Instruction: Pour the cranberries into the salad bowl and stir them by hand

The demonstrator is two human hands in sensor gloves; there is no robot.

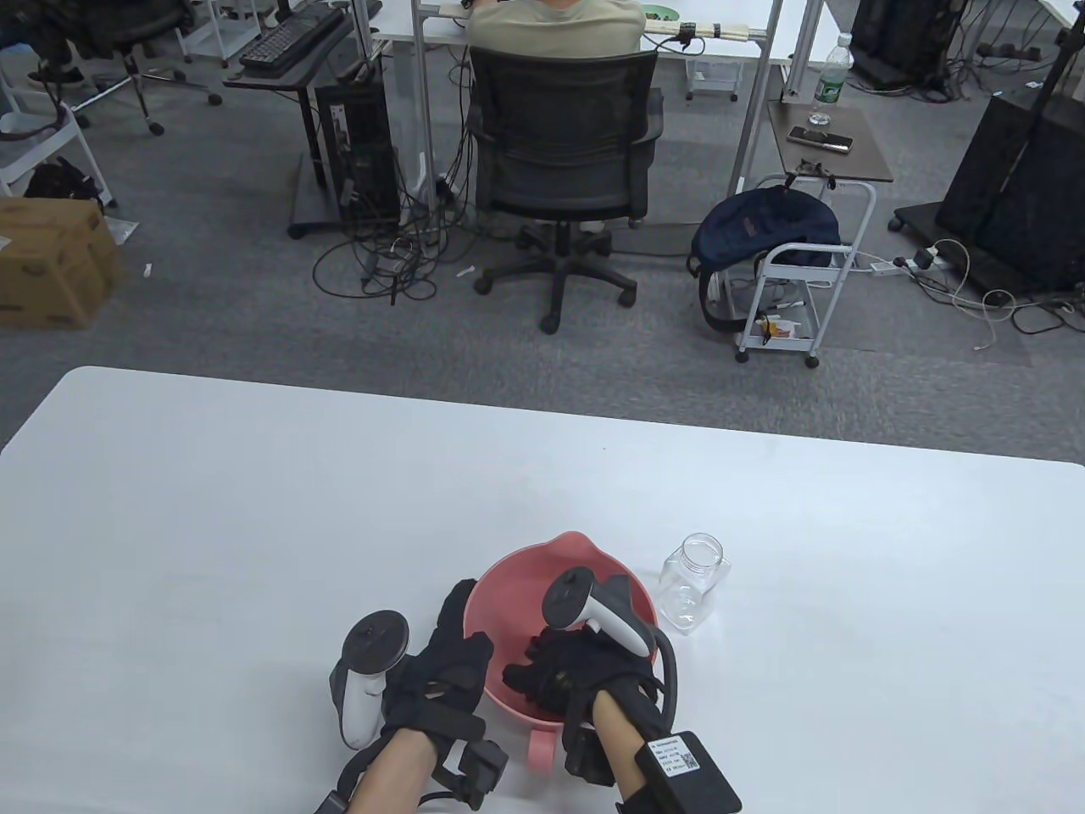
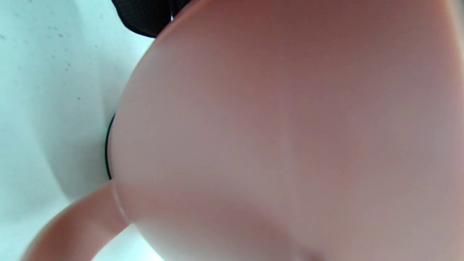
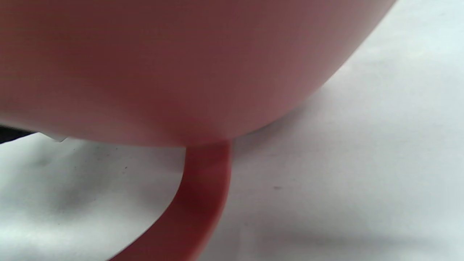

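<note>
A pink salad bowl [image 1: 576, 543] with a handle [image 1: 542, 748] stands near the table's front edge. My left hand [image 1: 453, 632] lies flat against the bowl's left outer wall, fingers straight along it. My right hand [image 1: 542, 670] reaches down inside the bowl and covers its floor; its fingers form one dark clump there. No cranberries show under it. An empty clear jar [image 1: 693, 581] without a lid stands upright just right of the bowl. The left wrist view is filled by the bowl's outer wall [image 2: 290, 137]. In the right wrist view are the bowl's underside [image 3: 174, 72] and its handle [image 3: 203, 195].
The white table [image 1: 254, 526] spreads wide to the left, the right and behind the bowl. Beyond its far edge a person sits in an office chair [image 1: 559, 161], with a small cart [image 1: 797, 280] and cables on the floor.
</note>
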